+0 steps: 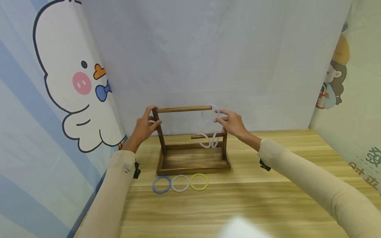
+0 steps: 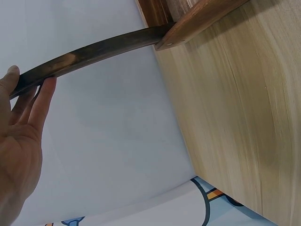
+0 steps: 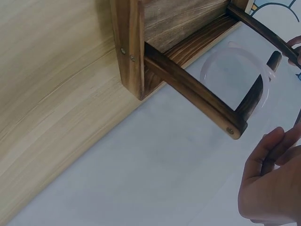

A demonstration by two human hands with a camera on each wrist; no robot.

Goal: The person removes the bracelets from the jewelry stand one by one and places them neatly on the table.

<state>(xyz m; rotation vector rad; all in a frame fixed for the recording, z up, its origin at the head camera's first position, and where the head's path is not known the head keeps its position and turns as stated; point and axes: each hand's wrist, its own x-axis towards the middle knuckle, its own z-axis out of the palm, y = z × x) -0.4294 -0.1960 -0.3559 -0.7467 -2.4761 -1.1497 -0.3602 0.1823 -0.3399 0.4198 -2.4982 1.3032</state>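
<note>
A wooden rack (image 1: 193, 171) has a tall left post with an upper bar (image 1: 184, 109) and a short right post with a lower bar (image 1: 197, 136). My left hand (image 1: 144, 127) grips the top of the tall post (image 2: 99, 51), thumb on one side and fingers on the other. At the upper bar's free right end, my right hand (image 1: 233, 123) pinches a pale translucent ring (image 1: 219, 114); the bar's tip appears within its outline. Two pale rings (image 1: 204, 144) hang on the lower bar. In the right wrist view, my right hand (image 3: 273, 181) is beyond the short post (image 3: 193, 92).
In front of the rack, a blue ring (image 1: 161, 192), a whitish ring (image 1: 180, 190) and a yellow ring (image 1: 199, 189) lie in a row on the wooden table (image 1: 178, 215). A grey cloth backdrop (image 1: 190, 59) stands close behind, with printed panels at both sides.
</note>
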